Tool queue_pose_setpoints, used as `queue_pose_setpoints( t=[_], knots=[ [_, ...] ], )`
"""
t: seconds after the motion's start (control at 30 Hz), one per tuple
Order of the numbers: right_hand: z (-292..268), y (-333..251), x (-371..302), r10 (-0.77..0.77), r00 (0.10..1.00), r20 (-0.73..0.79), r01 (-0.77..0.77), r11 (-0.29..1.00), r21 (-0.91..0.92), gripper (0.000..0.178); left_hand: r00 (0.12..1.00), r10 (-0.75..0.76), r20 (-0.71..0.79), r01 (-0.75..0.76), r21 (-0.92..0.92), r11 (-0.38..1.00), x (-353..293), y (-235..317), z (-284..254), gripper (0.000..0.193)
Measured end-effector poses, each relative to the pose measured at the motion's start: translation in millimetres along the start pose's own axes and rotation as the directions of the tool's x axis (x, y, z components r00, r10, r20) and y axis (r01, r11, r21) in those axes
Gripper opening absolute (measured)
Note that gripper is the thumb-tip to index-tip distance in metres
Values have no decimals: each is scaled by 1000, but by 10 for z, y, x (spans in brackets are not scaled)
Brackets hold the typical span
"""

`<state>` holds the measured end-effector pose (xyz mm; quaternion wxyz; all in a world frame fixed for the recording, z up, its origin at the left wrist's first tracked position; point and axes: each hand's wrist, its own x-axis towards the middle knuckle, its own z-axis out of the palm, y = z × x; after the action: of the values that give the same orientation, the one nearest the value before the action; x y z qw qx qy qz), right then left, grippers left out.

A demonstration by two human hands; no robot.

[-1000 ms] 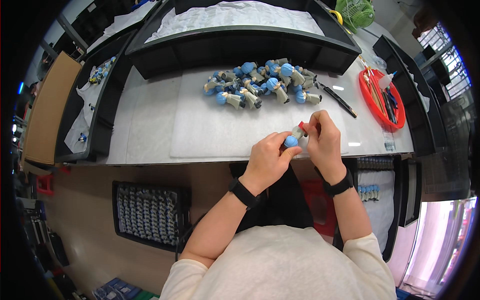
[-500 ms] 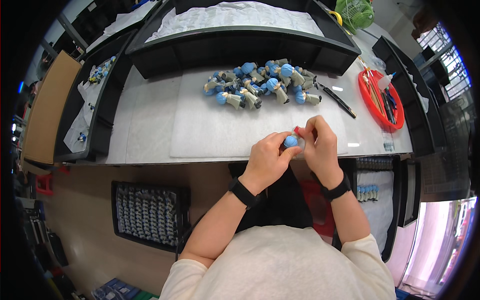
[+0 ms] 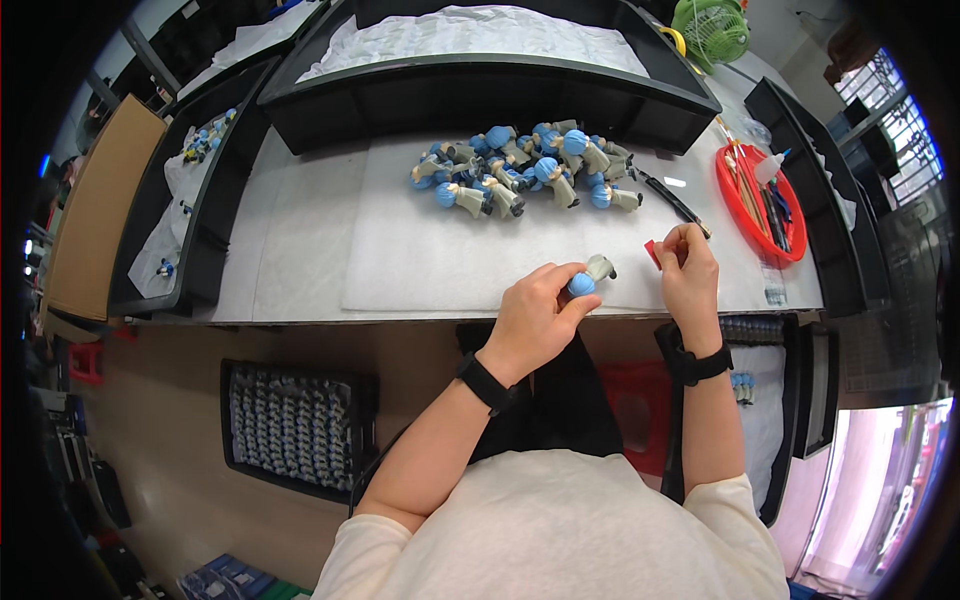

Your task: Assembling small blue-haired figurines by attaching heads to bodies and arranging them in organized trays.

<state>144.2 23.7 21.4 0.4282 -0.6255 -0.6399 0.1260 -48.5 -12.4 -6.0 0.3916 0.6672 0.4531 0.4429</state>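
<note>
I see left hand pinching blue-headed figurine, long axis toward 2 o'clock; right hand, apart, grips red piece.

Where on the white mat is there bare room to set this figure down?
The left half of the white mat, between the pile of blue-headed figures and the table's near edge, is bare. So is the strip between the pile and the left hand holding one figure. It is crowded around the pile, and near the right hand beside the red tray.
</note>
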Motion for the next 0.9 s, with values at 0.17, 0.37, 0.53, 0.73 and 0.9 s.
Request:
queue_pose_setpoints(
  t=[0.17,0.37,0.53,0.73,0.9],
  knots=[
    [9,160,-4,-172,980,-102,154,974,-167,16,998,-25,57,26,-23,999,-15,45,-9,30],
    [-1,-279,-337,141,903,407,-339,815,469,29,996,-17,93,49,-355,934,-43,16,-105,41],
    [9,-273,-497,100,885,456,-350,787,508,29,997,35,70,-5,-382,924,-69,86,-191,46],
    [73,-374,-722,58,934,354,-306,640,705,24,992,-91,85,125,-713,690,-178,169,-193,31],
    [198,-312,-832,-259,965,37,154,676,721,35,949,-296,105,270,-754,599,-186,190,-191,30]
  ],
)
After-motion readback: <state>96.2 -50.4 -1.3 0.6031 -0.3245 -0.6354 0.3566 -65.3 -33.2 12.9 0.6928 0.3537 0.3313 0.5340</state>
